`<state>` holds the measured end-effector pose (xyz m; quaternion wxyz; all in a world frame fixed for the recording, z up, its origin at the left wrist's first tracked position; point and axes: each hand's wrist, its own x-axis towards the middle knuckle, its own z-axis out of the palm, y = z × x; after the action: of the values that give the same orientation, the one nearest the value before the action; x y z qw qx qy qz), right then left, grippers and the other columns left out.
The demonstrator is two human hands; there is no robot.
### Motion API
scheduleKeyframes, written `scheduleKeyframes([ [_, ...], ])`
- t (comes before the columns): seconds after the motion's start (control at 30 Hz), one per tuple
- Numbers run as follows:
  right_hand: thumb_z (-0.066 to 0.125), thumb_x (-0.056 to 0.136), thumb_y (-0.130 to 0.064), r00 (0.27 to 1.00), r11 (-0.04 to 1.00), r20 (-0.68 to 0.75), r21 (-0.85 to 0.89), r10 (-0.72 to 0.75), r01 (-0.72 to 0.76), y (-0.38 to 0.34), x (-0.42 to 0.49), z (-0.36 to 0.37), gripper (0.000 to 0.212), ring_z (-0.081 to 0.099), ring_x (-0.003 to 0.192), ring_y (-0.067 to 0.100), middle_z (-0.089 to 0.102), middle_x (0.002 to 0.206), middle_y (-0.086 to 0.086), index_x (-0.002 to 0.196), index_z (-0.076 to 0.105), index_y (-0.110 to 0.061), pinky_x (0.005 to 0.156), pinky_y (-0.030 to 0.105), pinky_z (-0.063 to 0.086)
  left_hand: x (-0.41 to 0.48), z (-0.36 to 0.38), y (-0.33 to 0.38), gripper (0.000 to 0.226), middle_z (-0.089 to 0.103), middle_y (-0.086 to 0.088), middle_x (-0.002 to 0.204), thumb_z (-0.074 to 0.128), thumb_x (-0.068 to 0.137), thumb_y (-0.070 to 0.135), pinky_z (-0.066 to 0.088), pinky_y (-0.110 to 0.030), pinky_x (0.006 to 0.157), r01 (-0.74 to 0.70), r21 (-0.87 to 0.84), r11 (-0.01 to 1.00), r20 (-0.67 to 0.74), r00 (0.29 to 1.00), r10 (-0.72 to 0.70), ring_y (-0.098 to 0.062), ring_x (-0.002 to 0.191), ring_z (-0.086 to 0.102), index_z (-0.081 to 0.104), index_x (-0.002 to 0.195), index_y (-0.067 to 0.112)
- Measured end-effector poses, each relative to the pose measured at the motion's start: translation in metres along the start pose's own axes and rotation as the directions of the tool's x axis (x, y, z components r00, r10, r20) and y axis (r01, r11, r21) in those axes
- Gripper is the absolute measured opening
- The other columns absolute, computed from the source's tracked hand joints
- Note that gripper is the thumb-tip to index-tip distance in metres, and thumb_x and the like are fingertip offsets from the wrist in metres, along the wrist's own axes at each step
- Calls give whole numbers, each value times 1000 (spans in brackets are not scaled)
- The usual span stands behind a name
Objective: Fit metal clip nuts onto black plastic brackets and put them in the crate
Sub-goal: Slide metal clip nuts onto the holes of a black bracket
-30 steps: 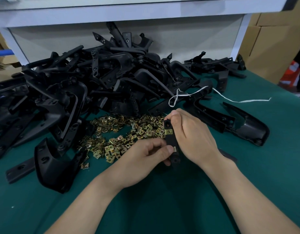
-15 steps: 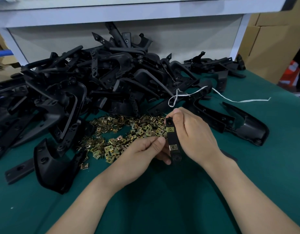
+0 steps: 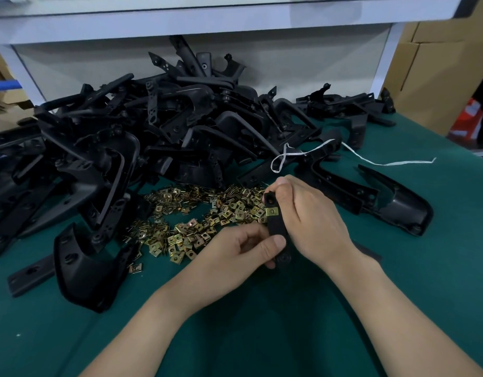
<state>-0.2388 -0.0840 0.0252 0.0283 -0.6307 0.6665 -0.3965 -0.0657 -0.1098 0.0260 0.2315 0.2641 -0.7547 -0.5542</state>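
Observation:
Both hands hold a narrow black bracket strip (image 3: 276,227) upright over the green table. My right hand (image 3: 313,219) grips its upper part from the right, thumb at the top end. My left hand (image 3: 245,248) pinches its lower part, thumb laid across it. One brass clip nut (image 3: 271,211) sits on the strip near the top; the lower clip is hidden under my left thumb. A spread of loose brass clip nuts (image 3: 196,221) lies just left of the hands. No crate is in view.
A big heap of black plastic brackets (image 3: 158,137) fills the back and left of the table. A curved bracket (image 3: 82,265) lies front left, another long one (image 3: 392,202) to the right. White string (image 3: 370,159) trails across. Cardboard boxes (image 3: 436,66) stand at right.
My left thumb has slid back over the strip's lower part, covering the lower clip nut that showed half a second ago. The strip and right hand stay almost in place.

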Motion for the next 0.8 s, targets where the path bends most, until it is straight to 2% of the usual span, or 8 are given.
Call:
scheduleKeyframes([
  [0.17,8,102,-53,1000,999,27,-46,-3,5,-2,0,1,62,54,89,5,59,98,-14,104,63,-24,76,36,49,2,3,-1,27,69,6,71,61,88,47,47,-24,66,30,19,999,-39,999,-29,-9,69,60,69,78,23],
  [0.3,8,101,-53,1000,999,20,-50,-4,5,-3,1,1,62,55,88,7,60,96,-11,101,62,-23,75,38,50,2,3,-3,32,69,5,70,61,88,49,45,-31,65,43,21,999,-44,998,-42,-15,68,57,69,76,19],
  [0.37,6,101,-54,999,998,34,-61,-10,12,-3,0,1,64,54,87,8,60,95,-10,99,62,-21,75,39,50,2,2,-4,29,70,4,71,61,92,42,46,-28,65,34,13,999,-29,999,-34,-13,69,59,70,81,17],
  [0.47,6,100,-54,999,998,42,-60,-11,14,-4,0,1,65,54,86,8,59,94,-10,100,62,-21,74,38,49,1,2,-5,21,69,7,73,61,98,28,47,-16,66,8,-2,1000,-10,1000,-8,-5,70,62,71,89,12],
  [0.53,6,100,-54,999,998,45,-55,-10,13,-5,0,1,66,55,85,8,59,94,-9,100,62,-21,74,38,49,1,2,-5,20,69,5,76,60,98,25,48,-16,68,-7,5,1000,-6,1000,7,-5,72,62,71,95,9],
  [0.63,6,100,-55,999,998,51,-63,-8,12,-6,-1,0,66,55,84,9,59,92,-9,98,62,-20,74,39,49,1,3,-4,22,70,-7,82,59,99,23,50,-21,72,-17,3,1000,0,1000,17,-9,75,61,70,100,5],
  [0.8,7,100,-54,999,999,39,-52,-10,12,-7,-1,0,66,56,83,10,60,92,-7,96,62,-17,74,39,49,0,2,-4,22,70,-18,91,58,99,22,50,-19,74,-27,8,1000,0,1000,27,-10,77,62,70,102,4],
])
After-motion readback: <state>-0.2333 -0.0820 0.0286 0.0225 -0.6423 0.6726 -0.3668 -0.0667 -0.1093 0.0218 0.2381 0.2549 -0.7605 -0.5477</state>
